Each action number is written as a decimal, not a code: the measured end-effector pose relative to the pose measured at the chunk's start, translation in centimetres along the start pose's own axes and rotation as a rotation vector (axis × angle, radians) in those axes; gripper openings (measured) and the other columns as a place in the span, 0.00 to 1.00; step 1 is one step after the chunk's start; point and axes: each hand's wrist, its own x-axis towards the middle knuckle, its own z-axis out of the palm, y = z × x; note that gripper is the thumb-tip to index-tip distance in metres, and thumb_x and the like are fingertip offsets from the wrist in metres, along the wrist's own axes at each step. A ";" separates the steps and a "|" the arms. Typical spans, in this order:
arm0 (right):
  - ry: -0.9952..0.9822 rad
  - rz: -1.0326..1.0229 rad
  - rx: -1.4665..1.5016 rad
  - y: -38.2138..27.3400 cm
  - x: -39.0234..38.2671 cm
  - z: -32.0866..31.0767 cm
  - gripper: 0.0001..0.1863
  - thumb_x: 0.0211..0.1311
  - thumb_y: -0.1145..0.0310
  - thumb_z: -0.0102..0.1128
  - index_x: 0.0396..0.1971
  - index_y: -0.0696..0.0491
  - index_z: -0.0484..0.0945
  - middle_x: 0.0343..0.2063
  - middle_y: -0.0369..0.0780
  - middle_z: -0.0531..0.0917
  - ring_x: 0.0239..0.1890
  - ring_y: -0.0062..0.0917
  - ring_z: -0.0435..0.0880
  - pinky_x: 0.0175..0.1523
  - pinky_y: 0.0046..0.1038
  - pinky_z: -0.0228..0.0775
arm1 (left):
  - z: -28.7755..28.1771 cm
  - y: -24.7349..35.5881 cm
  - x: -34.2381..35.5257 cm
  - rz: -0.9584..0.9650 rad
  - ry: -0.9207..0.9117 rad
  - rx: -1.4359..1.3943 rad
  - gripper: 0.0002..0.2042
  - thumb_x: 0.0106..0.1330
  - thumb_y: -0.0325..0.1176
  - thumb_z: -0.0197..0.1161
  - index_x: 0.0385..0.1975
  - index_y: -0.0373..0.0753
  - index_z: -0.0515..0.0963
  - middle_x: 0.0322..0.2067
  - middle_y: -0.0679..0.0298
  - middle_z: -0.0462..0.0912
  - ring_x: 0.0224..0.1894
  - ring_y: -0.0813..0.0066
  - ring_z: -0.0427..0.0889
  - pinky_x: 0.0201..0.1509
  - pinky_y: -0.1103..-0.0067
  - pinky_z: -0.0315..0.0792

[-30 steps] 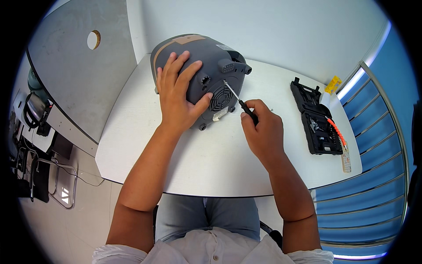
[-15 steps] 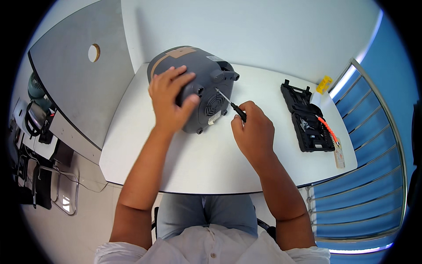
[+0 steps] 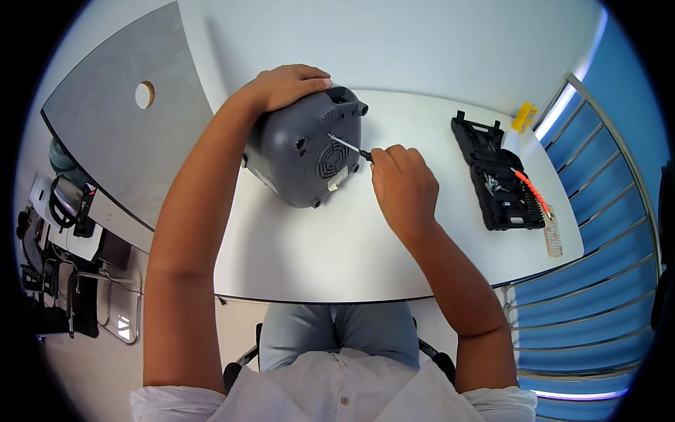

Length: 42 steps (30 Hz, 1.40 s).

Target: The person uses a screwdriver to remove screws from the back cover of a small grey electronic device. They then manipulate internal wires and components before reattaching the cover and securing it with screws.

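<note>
A dark grey, rounded appliance (image 3: 281, 158) lies on its side on the table, its base with a round slotted vent (image 3: 331, 161) and small feet turned toward the right. My left hand (image 3: 290, 87) rests over the top of it, fingers stretched out flat along its upper edge. In my right hand (image 3: 404, 186) is a screwdriver (image 3: 346, 144), gripped by its dark handle. The shaft points up and left, and its tip meets the base just above the vent, at what looks like a screw hole.
On the right of the white table (image 3: 309, 260) lies an unfolded black tool case (image 3: 512, 216) with bits and an orange flexible shaft (image 3: 532, 191). A yellow item (image 3: 524, 117) and a pale remote control (image 3: 553, 235) sit beside it. A grey panel (image 3: 119, 119) stands left, a metal railing (image 3: 626, 162) right.
My left hand has slid from the appliance's side up to its far top edge. The appliance sits slightly turned, while the screwdriver tip stays at the base near the vent.
</note>
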 end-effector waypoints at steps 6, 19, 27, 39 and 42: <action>-0.011 0.048 0.116 -0.4 0.4 -0.1 0.06 0.49 0.73 0.63 0.24 0.50 0.73 0.22 0.32 0.70 0.23 0.23 0.71 0.24 0.24 0.66 | 0.0 0.3 -0.6 -0.017 0.017 -0.007 0.29 0.60 0.60 0.48 0.54 0.49 0.76 0.55 0.63 0.76 0.57 0.64 0.73 0.63 0.72 0.61; -0.446 0.463 0.489 0.2 1.4 -2.1 0.11 0.58 0.67 0.61 0.27 0.57 0.68 0.25 0.42 0.74 0.23 0.36 0.76 0.30 0.35 0.67 | 0.7 2.1 -1.1 -0.035 0.071 0.180 0.28 0.62 0.60 0.43 0.53 0.52 0.76 0.55 0.66 0.76 0.59 0.67 0.72 0.63 0.63 0.58; -0.112 0.050 -0.020 0.2 -0.6 -0.6 0.12 0.49 0.68 0.68 0.24 0.50 0.71 0.20 0.34 0.69 0.21 0.25 0.72 0.27 0.27 0.66 | 0.9 1.9 -1.2 -0.048 0.080 0.185 0.28 0.61 0.61 0.43 0.53 0.54 0.76 0.55 0.68 0.76 0.59 0.68 0.72 0.63 0.61 0.59; -0.872 1.052 1.278 2.6 2.2 -2.0 0.10 0.62 0.65 0.55 0.31 0.58 0.78 0.15 0.32 0.72 0.14 0.15 0.60 0.20 0.22 0.52 | 1.0 1.7 -1.8 -0.026 0.098 0.181 0.28 0.61 0.61 0.44 0.55 0.54 0.75 0.58 0.67 0.73 0.61 0.68 0.69 0.66 0.60 0.53; -0.675 0.790 0.870 0.8 1.6 -2.1 0.06 0.57 0.70 0.58 0.27 0.56 0.73 0.17 0.35 0.73 0.16 0.16 0.63 0.23 0.21 0.55 | 1.1 1.4 -1.7 -0.028 0.106 0.189 0.28 0.61 0.61 0.44 0.55 0.54 0.75 0.58 0.67 0.73 0.61 0.69 0.69 0.66 0.60 0.54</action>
